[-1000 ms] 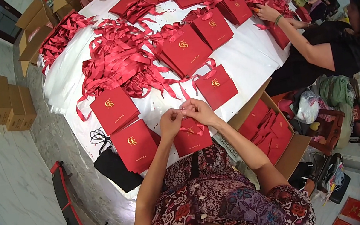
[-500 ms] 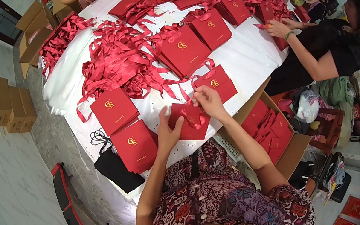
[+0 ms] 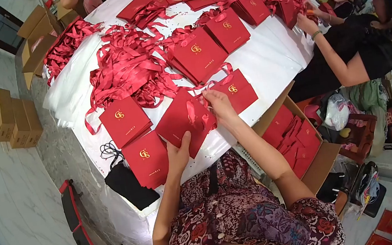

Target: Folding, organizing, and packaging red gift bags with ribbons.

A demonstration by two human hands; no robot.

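Note:
My left hand [image 3: 180,156] grips the lower edge of a red paper bag [image 3: 175,118], its thumb on the near face. The bag is tilted just above the white-covered table. A shiny red ribbon [image 3: 191,114] hangs across its face. At the bag's upper right edge, my right hand [image 3: 218,105] is closed with its fingertips pinched on the ribbon; the exact hold is partly hidden. Right behind that hand lies a small stack of red bags [image 3: 238,93] with gold print. Two more stacks, a far one [image 3: 125,120] and a near one [image 3: 146,159], sit to the left.
A big heap of red ribbons [image 3: 125,72] covers the table's middle left. Beyond stand more bags [image 3: 200,56]. A cardboard box [image 3: 321,162] holding red bags is by my right arm. A black pouch [image 3: 129,187] lies at the left edge. A co-worker [image 3: 342,52] works at the right.
My left hand has lifted and shifted the bag to the left, tilting it. My right hand has moved slightly up and left. A person's hand has appeared at the table's far edge.

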